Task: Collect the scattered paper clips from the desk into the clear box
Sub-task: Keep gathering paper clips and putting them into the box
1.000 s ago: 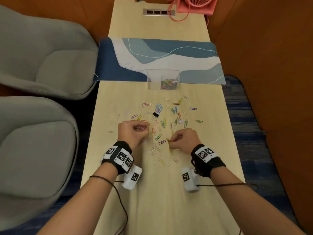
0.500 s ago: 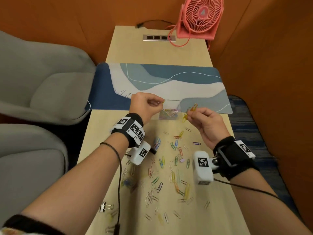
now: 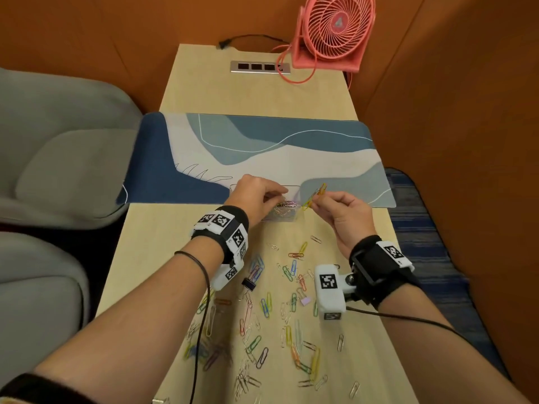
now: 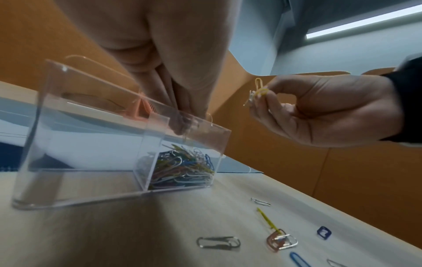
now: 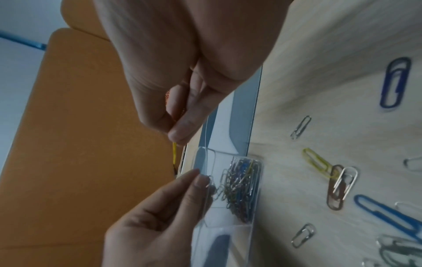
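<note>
The clear box (image 3: 292, 218) stands at the desk mat's near edge, and its right compartment holds a pile of coloured paper clips (image 4: 182, 168). My left hand (image 3: 282, 197) hovers over that compartment, fingertips (image 4: 182, 124) dipped past the rim and pinching thin silver clips (image 5: 210, 181). Just right of the box, my right hand (image 3: 315, 203) is raised and pinches a small bunch of yellow and orange clips (image 3: 316, 193). Many loose clips (image 3: 291, 316) lie scattered on the wooden desk beneath my wrists.
A black binder clip (image 3: 249, 284) lies among the loose clips. A blue-and-white desk mat (image 3: 262, 147) spans the desk behind the box. A pink fan (image 3: 335, 30) and a socket strip (image 3: 259, 67) stand at the far end. Grey chairs (image 3: 58, 158) are on the left.
Both hands rose from the clip pile and travelled forward to the box carrying clips. In the last half second the left hand has come down over the right compartment.
</note>
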A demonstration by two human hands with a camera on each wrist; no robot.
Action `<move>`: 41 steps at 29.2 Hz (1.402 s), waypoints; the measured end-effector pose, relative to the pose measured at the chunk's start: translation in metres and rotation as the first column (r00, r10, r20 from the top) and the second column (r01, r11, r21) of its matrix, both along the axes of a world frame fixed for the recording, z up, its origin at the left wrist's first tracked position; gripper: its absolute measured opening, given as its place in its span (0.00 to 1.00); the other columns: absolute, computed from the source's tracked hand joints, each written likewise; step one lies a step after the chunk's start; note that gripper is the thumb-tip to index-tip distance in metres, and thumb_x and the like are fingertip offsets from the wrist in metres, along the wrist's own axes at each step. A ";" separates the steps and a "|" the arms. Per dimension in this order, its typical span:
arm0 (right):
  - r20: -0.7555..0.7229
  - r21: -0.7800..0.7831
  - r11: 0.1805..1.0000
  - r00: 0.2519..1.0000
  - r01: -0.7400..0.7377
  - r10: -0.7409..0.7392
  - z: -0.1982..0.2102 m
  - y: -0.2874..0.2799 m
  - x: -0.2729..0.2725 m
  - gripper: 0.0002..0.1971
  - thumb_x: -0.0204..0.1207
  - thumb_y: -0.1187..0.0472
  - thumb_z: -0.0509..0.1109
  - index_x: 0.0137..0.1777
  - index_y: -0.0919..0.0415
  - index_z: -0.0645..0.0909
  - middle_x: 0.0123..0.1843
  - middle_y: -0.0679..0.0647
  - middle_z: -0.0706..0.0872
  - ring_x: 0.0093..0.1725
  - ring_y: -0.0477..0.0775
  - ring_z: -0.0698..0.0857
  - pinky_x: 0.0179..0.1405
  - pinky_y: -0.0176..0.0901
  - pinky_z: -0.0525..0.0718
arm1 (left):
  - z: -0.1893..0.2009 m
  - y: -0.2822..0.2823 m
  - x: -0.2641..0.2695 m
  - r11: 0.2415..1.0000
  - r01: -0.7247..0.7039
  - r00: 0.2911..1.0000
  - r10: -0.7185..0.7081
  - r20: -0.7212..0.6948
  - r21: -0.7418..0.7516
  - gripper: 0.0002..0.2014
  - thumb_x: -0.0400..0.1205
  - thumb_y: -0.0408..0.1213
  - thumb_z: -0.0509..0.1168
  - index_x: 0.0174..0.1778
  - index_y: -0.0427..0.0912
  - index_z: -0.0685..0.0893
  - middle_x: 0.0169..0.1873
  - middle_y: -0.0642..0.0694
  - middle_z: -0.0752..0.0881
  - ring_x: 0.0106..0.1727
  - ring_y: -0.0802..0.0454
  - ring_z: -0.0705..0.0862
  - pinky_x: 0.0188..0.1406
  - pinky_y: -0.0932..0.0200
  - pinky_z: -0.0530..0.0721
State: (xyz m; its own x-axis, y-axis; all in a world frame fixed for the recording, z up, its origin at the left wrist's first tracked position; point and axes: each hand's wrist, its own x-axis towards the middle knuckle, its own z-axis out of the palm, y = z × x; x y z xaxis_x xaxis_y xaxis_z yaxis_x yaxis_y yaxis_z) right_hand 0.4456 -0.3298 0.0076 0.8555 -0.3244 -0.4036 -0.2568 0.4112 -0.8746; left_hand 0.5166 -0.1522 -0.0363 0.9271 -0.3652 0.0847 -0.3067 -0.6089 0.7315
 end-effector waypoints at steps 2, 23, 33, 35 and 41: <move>0.006 -0.090 0.996 1.000 0.002 -0.001 -0.005 0.001 0.004 0.08 0.68 0.77 0.75 0.44 0.71 0.82 0.39 0.63 0.88 0.35 0.52 0.89 0.46 0.38 0.89 | 0.002 0.001 -0.003 1.000 0.010 0.999 -0.011 0.036 0.021 0.08 0.77 0.41 0.74 0.50 0.46 0.92 0.42 0.50 0.92 0.41 0.57 0.88 0.51 0.54 0.89; -0.261 -0.946 0.041 0.831 -0.322 0.491 -0.008 0.032 0.031 0.14 0.71 0.65 0.68 0.54 0.58 0.89 0.49 0.56 0.91 0.47 0.53 0.87 0.58 0.45 0.85 | -0.005 0.098 -0.099 0.951 -0.267 0.963 0.267 -0.016 -0.155 0.06 0.76 0.32 0.73 0.43 0.50 0.89 0.34 0.53 0.84 0.36 0.57 0.80 0.37 0.77 0.71; -0.385 -0.874 -0.105 0.544 -0.475 0.745 -0.034 0.082 -0.145 0.13 0.74 0.53 0.70 0.57 0.51 0.87 0.50 0.46 0.85 0.48 0.44 0.81 0.54 0.43 0.83 | -0.020 0.140 -0.219 0.969 -0.217 0.955 0.236 -0.178 0.122 0.05 0.79 0.36 0.71 0.46 0.48 0.92 0.43 0.53 0.87 0.42 0.59 0.83 0.50 0.59 0.84; -0.450 -0.850 -0.191 0.488 -0.492 0.748 -0.045 0.091 -0.176 0.16 0.74 0.49 0.70 0.61 0.50 0.85 0.55 0.47 0.82 0.54 0.46 0.79 0.56 0.40 0.80 | -0.025 0.140 -0.237 0.971 -0.171 0.962 0.201 -0.187 0.165 0.08 0.80 0.37 0.69 0.53 0.47 0.90 0.46 0.53 0.84 0.44 0.56 0.82 0.52 0.58 0.83; -0.486 -0.851 -0.303 0.423 -0.429 0.765 -0.058 0.103 -0.230 0.13 0.72 0.64 0.70 0.56 0.57 0.87 0.51 0.54 0.81 0.51 0.56 0.81 0.45 0.45 0.84 | -0.025 0.124 -0.275 0.950 -0.122 0.980 0.161 -0.116 0.286 0.14 0.81 0.33 0.66 0.62 0.42 0.86 0.50 0.44 0.78 0.50 0.46 0.79 0.53 0.52 0.82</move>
